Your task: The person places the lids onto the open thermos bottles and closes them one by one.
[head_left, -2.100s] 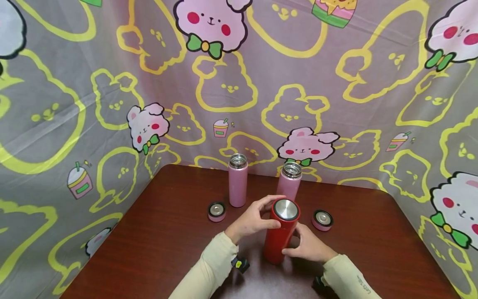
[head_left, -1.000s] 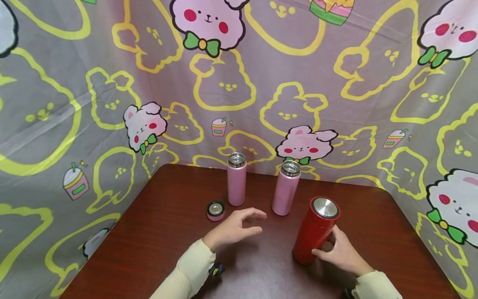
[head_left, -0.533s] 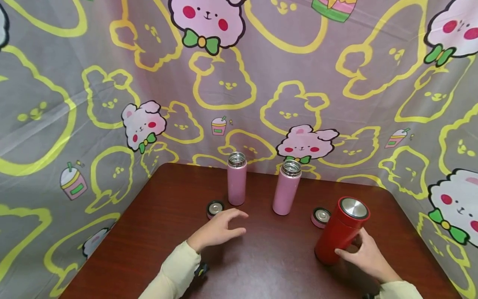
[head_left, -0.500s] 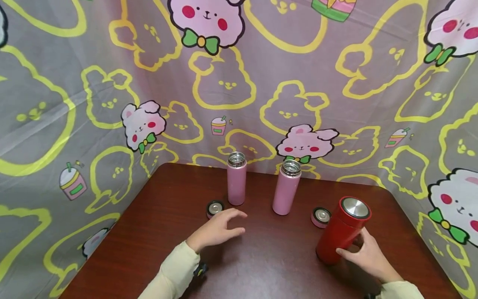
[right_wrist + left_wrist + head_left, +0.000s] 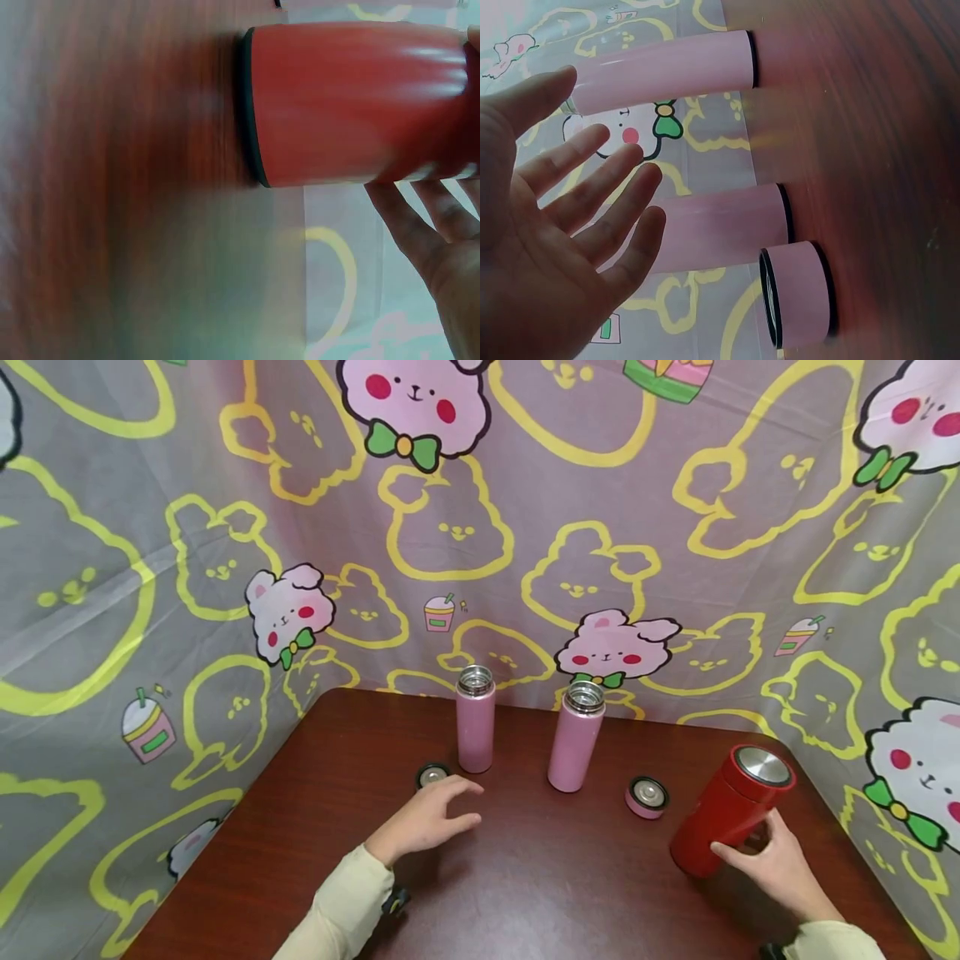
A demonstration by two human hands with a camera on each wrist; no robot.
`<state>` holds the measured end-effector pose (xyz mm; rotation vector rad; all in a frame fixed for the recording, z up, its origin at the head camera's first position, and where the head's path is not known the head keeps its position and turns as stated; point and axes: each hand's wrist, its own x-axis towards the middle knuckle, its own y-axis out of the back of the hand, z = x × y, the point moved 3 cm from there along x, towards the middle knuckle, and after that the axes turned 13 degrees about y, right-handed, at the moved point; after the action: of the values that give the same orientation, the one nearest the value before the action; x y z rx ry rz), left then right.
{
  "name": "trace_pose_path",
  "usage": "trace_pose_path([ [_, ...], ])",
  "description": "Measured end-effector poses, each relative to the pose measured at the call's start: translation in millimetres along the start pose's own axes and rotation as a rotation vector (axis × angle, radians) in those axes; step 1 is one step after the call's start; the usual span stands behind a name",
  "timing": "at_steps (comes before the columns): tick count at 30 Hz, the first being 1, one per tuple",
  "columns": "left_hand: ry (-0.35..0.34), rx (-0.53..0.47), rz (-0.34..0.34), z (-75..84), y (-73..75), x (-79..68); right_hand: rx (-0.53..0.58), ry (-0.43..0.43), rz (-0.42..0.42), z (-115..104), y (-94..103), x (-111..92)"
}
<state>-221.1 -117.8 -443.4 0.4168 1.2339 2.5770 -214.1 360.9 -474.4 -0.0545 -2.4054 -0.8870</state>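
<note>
Glossy red flask (image 5: 718, 814) with metal top (image 5: 763, 766); smooth wood-grained table (image 5: 540, 885)

Left hand (image 5: 420, 822) loose, right hand (image 5: 783, 868) in a grip, hidden fingertips seemingly curled

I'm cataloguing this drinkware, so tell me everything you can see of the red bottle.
The red bottle is a tall, glossy cylinder that looks metallic. Its cap is on, topped by a silver disc ringed in black; a dark band edges the base. It is roughly upright over the right part of the table, beyond a pink lid. The right hand grips it. Base contact is unclear.
</note>
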Motion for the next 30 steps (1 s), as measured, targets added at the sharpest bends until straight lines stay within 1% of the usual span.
trace_pose_path([
  [4,0.014,0.008,0.014,-0.8,1.6,-0.6,0.012,-0.021,0.040,10,3.8,6],
  [7,0.024,0.011,0.025,-1.4,3.2,-0.5,-0.009,-0.054,0.058,18,5.7,12],
  [11,0.030,0.019,0.034,-2.1,4.7,0.1,-0.055,-0.110,0.063,27,7.6,20],
  [16,0.036,0.037,0.039,-4.7,4.1,1.9,-0.074,-0.155,0.061,35,7.0,31],
  [19,0.055,0.046,0.042,-6.6,3.8,3.0,-0.077,-0.161,0.056,37,5.3,39],
  [26,0.097,-0.014,0.021,-11.2,3.6,6.0,-0.070,-0.156,0.031,42,1.9,51],
  [30,0.108,-0.024,0.024,-14.8,3.4,8.3,-0.071,-0.160,0.031,45,0.7,55],
])
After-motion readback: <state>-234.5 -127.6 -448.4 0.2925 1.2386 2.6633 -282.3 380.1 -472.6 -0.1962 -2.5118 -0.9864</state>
